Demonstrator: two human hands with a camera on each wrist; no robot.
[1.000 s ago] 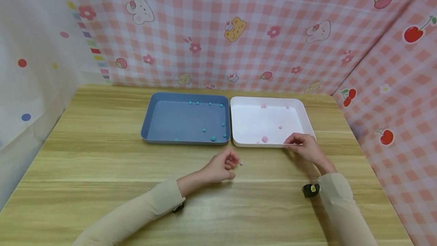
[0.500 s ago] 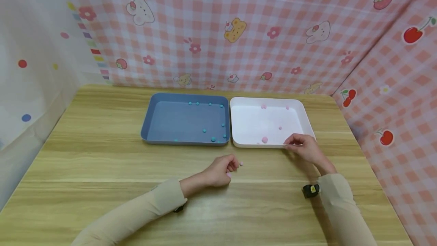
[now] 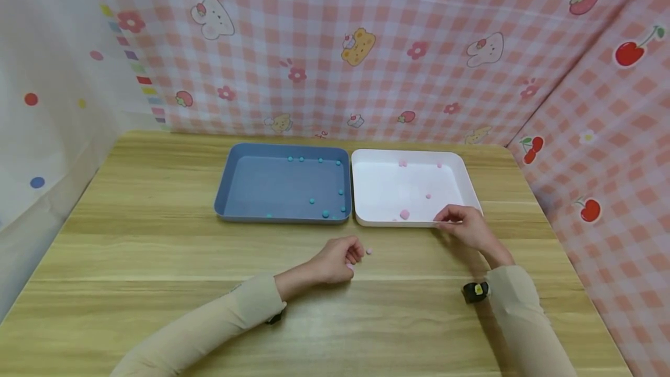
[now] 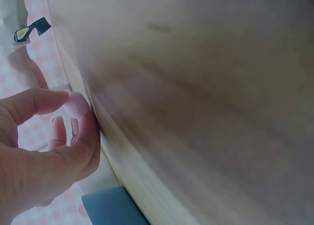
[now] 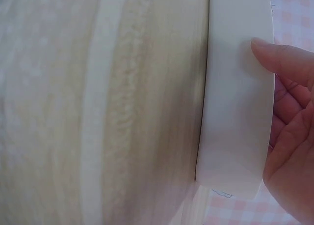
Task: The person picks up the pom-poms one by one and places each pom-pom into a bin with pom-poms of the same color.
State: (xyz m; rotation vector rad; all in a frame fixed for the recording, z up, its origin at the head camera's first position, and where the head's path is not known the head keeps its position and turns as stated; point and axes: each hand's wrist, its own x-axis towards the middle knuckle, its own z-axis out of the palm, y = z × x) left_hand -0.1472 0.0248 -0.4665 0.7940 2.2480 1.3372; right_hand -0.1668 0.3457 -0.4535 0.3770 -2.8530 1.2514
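A person's hands work small beads beside two trays on a wooden table (image 3: 157, 249).

The left hand (image 3: 335, 260) rests on the table in a narrow, curled grip, pinching a small pink bead (image 4: 76, 105) between thumb and fingertip; a second pink bead (image 3: 369, 251) lies loose on the wood just beside its fingers. The right hand (image 3: 466, 227) grips the near right corner of the white tray (image 3: 366, 159), thumb pressed on the tray's outer wall, fingers curled over the rim. Pink beads are scattered inside the white tray. The blue tray (image 3: 230, 167) sits just beside it on the left, holding teal beads. Pink checked cloth (image 3: 419, 16) hangs behind.
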